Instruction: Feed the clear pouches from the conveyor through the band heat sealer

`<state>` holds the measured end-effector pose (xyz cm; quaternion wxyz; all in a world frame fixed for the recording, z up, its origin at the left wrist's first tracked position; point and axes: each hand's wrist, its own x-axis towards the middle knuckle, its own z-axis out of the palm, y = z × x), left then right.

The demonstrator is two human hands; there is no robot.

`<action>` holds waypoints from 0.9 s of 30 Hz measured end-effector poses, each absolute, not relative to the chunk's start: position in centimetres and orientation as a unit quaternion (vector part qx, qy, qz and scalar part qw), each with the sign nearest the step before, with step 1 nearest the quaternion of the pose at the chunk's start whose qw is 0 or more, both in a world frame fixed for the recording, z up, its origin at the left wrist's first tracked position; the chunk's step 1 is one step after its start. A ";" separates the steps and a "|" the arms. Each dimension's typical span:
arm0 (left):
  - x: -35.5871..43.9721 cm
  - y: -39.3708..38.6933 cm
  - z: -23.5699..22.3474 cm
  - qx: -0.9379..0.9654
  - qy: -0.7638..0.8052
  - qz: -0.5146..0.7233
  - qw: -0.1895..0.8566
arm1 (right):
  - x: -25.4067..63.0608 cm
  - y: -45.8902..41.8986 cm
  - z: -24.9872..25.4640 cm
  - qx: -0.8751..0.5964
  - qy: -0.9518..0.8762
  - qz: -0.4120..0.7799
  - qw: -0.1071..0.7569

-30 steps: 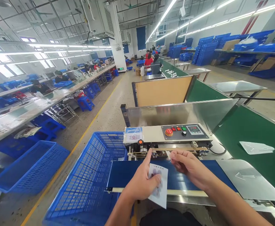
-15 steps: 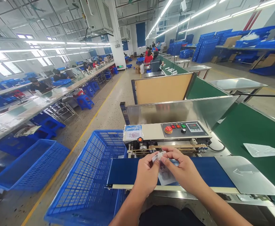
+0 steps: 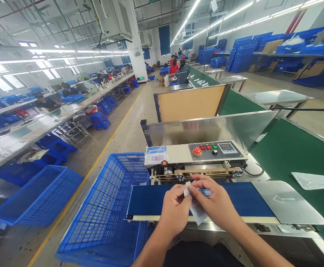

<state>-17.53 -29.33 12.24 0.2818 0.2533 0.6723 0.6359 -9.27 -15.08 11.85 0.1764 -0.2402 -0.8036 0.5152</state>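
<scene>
Both hands meet over the blue belt [image 3: 247, 198] of a band sealing machine [image 3: 175, 154]. My left hand [image 3: 177, 207] is closed, pinching a small white pouch [image 3: 197, 213] near its top edge. Across from it, my right hand [image 3: 213, 200] pinches the same pouch with thumb and forefinger, its other fingers curled. Dark print shows on the pouch, whose lower part hangs tilted between the hands above the belt's near edge. Fingers cover much of the upper part, so what it contains cannot be made out.
A large blue crate [image 3: 95, 211] stands left of the belt, with another blue basket [image 3: 36, 196] on the floor beyond it. To the right, a white pouch [image 3: 314, 181] lies on the green conveyor [image 3: 281, 155]. A metal partition [image 3: 206, 129] rises behind the machine. People sit farther off.
The pouch has tilted, its lower end swinging toward me and slightly right. Both hands keep their pinch on its top. The pouch on the green conveyor appears slightly farther right.
</scene>
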 end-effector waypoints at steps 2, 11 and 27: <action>-17.2 -29.4 12.1 0.248 0.662 0.649 0.280 | -9.2 -15.2 11.5 -0.247 -0.784 0.538 0.187; -17.6 -30.1 13.0 0.342 0.675 0.601 0.257 | -8.9 -15.3 9.9 -0.286 -0.651 0.669 0.219; -14.4 -29.9 14.5 0.328 0.771 0.523 0.160 | -6.5 -11.1 13.3 -0.037 -0.843 0.521 0.130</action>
